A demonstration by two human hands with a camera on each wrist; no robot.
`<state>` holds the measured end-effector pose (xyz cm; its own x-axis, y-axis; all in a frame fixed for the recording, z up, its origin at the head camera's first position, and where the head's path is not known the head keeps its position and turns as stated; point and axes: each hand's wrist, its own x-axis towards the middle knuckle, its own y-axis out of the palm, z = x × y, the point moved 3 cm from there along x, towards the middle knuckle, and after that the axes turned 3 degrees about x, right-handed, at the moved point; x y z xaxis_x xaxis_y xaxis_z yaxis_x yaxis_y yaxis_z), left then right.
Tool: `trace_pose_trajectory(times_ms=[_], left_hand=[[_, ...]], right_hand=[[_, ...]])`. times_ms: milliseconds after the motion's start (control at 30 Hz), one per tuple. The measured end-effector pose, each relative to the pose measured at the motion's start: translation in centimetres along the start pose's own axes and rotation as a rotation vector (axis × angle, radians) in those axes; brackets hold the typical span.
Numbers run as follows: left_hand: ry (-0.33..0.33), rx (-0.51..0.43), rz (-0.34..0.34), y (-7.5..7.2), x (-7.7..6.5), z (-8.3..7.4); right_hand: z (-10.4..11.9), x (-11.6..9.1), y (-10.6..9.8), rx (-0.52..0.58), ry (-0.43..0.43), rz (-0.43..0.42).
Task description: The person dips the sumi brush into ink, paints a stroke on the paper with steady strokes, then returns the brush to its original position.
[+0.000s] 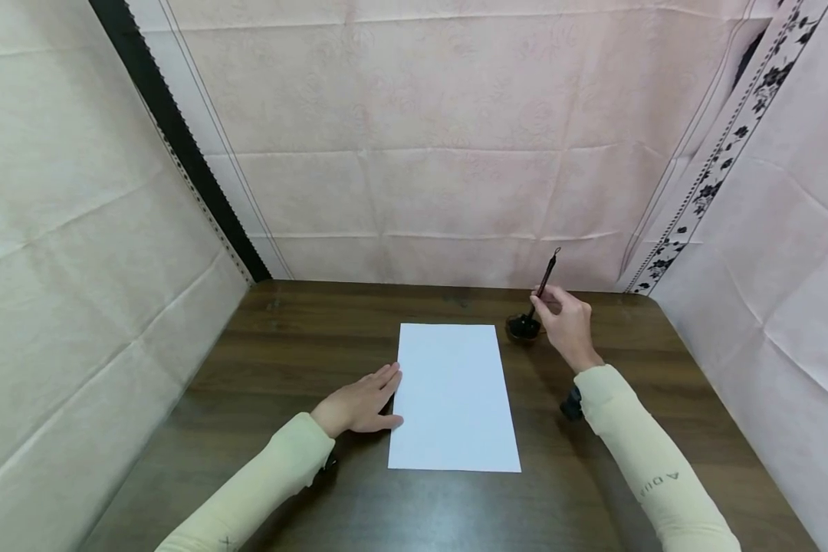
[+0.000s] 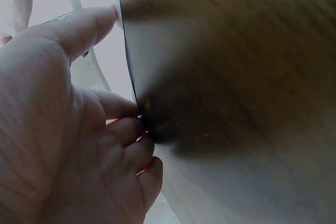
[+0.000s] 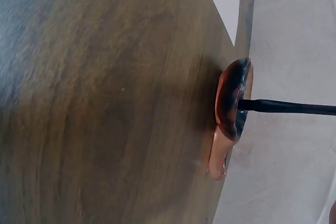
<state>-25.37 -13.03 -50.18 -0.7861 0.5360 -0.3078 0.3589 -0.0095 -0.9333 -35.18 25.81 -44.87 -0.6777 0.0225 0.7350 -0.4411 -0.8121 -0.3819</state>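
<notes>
A sheet of white paper (image 1: 451, 399) lies upright on the table in the head view. At its left edge rests my left hand (image 1: 362, 402), fingers extended and thumb spread, tips touching the paper. My right hand (image 1: 569, 326) pinches the dark handle of a calligraphy brush (image 1: 547, 276), which has a small hanging loop on top. The brush leans slightly, its lower end down in an ink dish (image 1: 523, 328) beyond the paper's upper right corner. In the right wrist view the ink dish (image 3: 227, 98) looks reddish and see-through, with dark ink inside; the bristles are hidden.
The brown wooden table (image 1: 262, 368) is bounded by pale creased cloth at the back (image 1: 455, 192) and on both sides. A black strip (image 1: 186, 146) runs down the left corner and a floral border (image 1: 724, 153) down the right.
</notes>
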Motion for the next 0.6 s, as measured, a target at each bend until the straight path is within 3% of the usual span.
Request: trace_pose_trajectory(times_ms=[300,600], left_hand=[[-0.002,-0.014,0.017,0.0,-0.1,0.0],[0.000,-0.011,0.018,0.0,0.0,0.2]], right_hand=[[-0.6,0.1,-1.2,-0.003,-0.016,-0.044],[-1.0,0.2,-2.2,-0.056,0.008,-0.031]])
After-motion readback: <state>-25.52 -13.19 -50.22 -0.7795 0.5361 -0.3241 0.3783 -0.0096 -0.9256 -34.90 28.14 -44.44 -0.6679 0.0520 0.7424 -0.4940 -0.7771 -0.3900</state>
